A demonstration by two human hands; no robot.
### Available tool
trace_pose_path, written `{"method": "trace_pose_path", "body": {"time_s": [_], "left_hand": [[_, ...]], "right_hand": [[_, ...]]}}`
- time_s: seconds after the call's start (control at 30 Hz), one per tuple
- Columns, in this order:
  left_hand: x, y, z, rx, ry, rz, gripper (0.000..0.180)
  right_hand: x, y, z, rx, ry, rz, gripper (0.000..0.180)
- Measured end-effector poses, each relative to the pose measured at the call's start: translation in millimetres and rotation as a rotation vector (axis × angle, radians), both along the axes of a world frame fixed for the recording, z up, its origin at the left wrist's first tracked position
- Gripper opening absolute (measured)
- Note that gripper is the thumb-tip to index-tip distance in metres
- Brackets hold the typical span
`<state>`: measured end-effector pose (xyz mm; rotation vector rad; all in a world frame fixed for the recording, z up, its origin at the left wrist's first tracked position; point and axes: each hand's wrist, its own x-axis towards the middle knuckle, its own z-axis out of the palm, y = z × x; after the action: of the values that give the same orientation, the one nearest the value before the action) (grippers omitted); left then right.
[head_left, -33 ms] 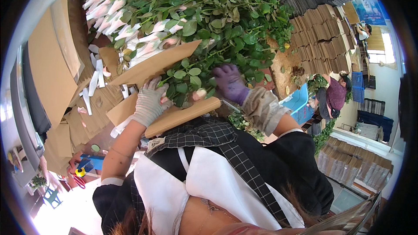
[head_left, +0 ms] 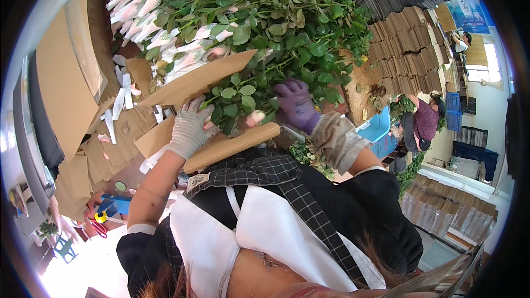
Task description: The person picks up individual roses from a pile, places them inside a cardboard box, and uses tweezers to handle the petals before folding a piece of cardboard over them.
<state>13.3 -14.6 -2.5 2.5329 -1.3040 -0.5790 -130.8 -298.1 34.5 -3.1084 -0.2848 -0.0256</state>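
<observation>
My left hand (head_left: 190, 128), in a pale knit glove, is closed over a rose; a bit of pink petal shows beside its thumb. Under and beside it lies a folded sheet of brown cardboard (head_left: 234, 148), with another cardboard flap (head_left: 201, 79) slanting behind. A pale pink rose head (head_left: 255, 118) and green leaves (head_left: 237, 95) lie between the two cardboard edges. To the right, my right hand (head_left: 298, 106), in a purple glove, has its fingers curled in by the stems and leaves. Whatever it grips is hidden.
Behind my hands a large heap of leafy rose stems (head_left: 265, 16) spreads, its heads in white net sleeves (head_left: 132, 11). Loose sleeves (head_left: 118, 105) lie at left. Stacked cardboard (head_left: 408, 49) and a blue crate (head_left: 378, 132) stand at right. A co-worker (head_left: 426, 118) is beyond.
My right hand has shifted slightly right and toward me. My left hand, the cardboard and the pale pink rose head have stayed put.
</observation>
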Motion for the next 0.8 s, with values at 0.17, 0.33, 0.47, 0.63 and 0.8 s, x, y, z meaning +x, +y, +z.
{"method": "trace_pose_path", "body": {"time_s": [0.17,0.33,0.47,0.63,0.8], "left_hand": [[0.3,1.3,-5.8,-0.054,-0.041,-0.03,0.061],[2.3,4.4,-13.1,-0.126,-0.052,-0.044,0.059],[3.8,8.2,-17.1,-0.107,-0.066,-0.042,0.061],[2.3,5.1,-8.3,-0.112,-0.06,-0.043,0.062],[-0.6,-0.8,4.1,-0.119,-0.018,0.003,0.063]], "right_hand": [[-15.5,-49.7,2.3,0.282,-0.504,0.037,0.031],[-67.0,-82.1,-5.0,-0.752,-0.562,-0.817,0.037],[-116.5,-150.3,121.6,-0.406,-1.056,-0.754,0.027],[-168.4,-144.2,197.9,-0.065,-1.379,-0.875,0.027],[-160.7,-141.8,175.5,0.15,-1.51,-0.625,0.029]]}}
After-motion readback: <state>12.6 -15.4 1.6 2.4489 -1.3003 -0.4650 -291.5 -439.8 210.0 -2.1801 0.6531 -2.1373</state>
